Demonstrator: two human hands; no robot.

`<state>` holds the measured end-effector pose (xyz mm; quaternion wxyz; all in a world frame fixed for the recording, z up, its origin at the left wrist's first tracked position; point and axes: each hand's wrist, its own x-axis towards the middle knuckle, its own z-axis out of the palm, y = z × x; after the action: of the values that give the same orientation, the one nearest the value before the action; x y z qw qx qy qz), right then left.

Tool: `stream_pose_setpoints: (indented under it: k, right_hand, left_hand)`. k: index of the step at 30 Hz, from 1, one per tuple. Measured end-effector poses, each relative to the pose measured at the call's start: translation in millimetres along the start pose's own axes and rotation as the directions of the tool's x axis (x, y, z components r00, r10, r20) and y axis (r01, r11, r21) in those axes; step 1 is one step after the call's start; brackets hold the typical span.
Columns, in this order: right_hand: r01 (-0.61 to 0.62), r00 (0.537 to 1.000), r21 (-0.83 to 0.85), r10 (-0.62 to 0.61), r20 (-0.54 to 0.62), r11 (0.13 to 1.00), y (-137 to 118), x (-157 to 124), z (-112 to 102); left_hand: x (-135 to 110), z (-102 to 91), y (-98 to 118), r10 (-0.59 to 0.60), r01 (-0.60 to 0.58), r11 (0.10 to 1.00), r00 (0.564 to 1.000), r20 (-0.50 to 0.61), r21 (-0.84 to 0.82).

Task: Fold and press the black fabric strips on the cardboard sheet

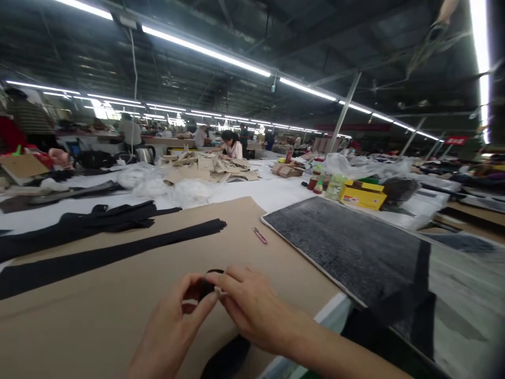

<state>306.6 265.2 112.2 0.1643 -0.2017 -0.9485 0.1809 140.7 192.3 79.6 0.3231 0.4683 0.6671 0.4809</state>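
My left hand (173,321) and my right hand (252,305) meet over a brown cardboard sheet (118,295) on the table. Both pinch a small black piece of fabric (207,284) between thumbs and fingertips; most of it is hidden by the fingers. A long black fabric strip (118,250) lies across the cardboard to the left. A small pink tool (259,235) rests near the cardboard's right edge. Another dark piece (226,358) lies under my wrists at the near edge.
A dark grey board (347,247) lies to the right. Folded black cloth (106,218) sits at the left. A yellow box (363,195), bottles (315,181) and plastic bags stand behind. Other people work at far tables (232,145).
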Motion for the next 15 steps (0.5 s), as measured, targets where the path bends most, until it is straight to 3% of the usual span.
stream_pose_setpoints:
  k: [2,4,6,8,10,12,15]
  right_hand:
    - [0.043,0.999,0.025,-0.042,-0.022,0.999,-4.7,5.1,4.0]
    - [0.066,0.992,0.116,-0.053,-0.117,0.991,-5.3,11.3,6.6]
    - [0.057,0.971,0.248,0.004,-0.238,0.967,-2.6,19.7,9.5]
    - [0.004,0.964,0.416,0.108,-0.245,0.909,1.3,30.0,14.7]
    - [-0.097,0.985,0.617,0.163,-0.052,0.781,4.0,40.4,23.0]
    - [-0.233,0.972,0.788,0.124,0.197,0.570,4.8,48.9,32.5]
    - [-0.349,0.935,0.901,0.037,0.352,0.259,4.3,54.7,42.8]
  left_hand:
    - [2.5,-5.6,-0.7,0.021,-0.023,0.999,0.997,-0.071,-0.031]
    - [2.1,-15.7,-4.5,0.029,-0.034,0.998,0.995,-0.090,-0.049]
    - [-0.1,-27.2,-6.7,0.022,-0.024,0.999,0.998,-0.056,-0.049]
    - [-3.1,-37.6,-4.7,-0.006,0.005,0.999,1.000,-0.013,-0.046]
    - [-6.5,-46.0,1.3,-0.044,0.043,0.996,0.999,-0.005,-0.073]
    - [-9.4,-53.3,9.4,-0.085,0.084,0.985,0.996,0.001,-0.148]
    - [-11.4,-65.6,19.6,-0.147,0.141,0.934,0.989,0.008,-0.328]
